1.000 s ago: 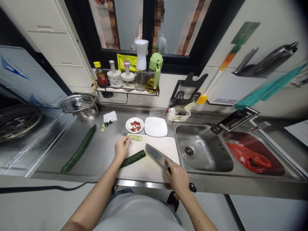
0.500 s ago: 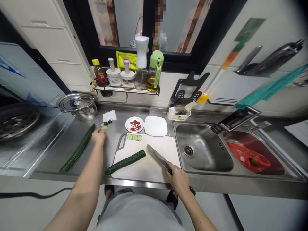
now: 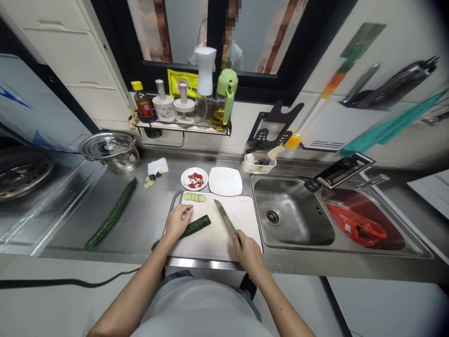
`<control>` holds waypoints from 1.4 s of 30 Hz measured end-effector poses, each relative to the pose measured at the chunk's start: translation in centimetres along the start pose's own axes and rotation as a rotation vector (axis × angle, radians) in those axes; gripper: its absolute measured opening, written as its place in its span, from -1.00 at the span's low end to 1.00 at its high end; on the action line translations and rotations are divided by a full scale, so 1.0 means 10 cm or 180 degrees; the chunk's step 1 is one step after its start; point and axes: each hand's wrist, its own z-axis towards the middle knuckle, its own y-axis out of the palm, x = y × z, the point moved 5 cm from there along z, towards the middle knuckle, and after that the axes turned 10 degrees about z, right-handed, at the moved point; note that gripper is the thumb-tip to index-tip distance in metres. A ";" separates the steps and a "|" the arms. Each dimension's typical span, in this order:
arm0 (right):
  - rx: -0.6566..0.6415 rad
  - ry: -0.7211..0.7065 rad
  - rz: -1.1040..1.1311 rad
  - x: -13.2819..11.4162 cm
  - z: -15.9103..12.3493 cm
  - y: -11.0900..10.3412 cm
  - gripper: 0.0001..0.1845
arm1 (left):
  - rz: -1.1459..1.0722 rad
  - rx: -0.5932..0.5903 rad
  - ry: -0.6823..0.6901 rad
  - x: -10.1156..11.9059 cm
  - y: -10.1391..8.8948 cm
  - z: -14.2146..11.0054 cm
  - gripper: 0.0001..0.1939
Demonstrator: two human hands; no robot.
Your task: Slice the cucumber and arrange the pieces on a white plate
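Note:
My right hand [image 3: 248, 251] is wrapped round the dark handle of a kitchen knife [image 3: 226, 219], whose blade points away from me over the white cutting board [image 3: 231, 243]. My left hand [image 3: 178, 221] is above the board's left part, fingers loosely bent and apart, with nothing visible in them. Below it lies a cut cucumber [image 3: 197, 226], partly hidden by that hand and wrist. Several cucumber slices [image 3: 194, 197] form a row at the board's far left. A whole cucumber [image 3: 112, 214] rests on the steel counter to the left.
Behind the board stand a plate of chopped red pieces [image 3: 194, 179] and a white square plate [image 3: 225, 181]. Cucumber scraps [image 3: 150, 180] lie beside a white tissue [image 3: 157, 166]. A lidded pot [image 3: 119, 157] is at the back left; a double sink [image 3: 294, 215] is on the right.
My left hand has moved right, from beside the cucumber scraps to above the cut cucumber on the board. The knife, still in my right hand, has shifted slightly left and turned steeper.

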 end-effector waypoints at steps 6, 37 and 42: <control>-0.0219 -0.0033 -0.0083 -0.20 0.00 0.03 -0.70 | 0.0399 -0.0335 0.0760 0.31 0.16 -0.22 -0.75; -0.0513 -0.0354 -0.0307 -0.44 0.06 0.15 -0.69 | 0.0637 -0.0529 0.1061 0.32 0.34 -0.27 -0.71; -0.0555 -0.0323 -0.0356 -0.48 0.05 0.13 -0.68 | 0.0612 -0.0590 0.1041 0.31 0.35 -0.28 -0.71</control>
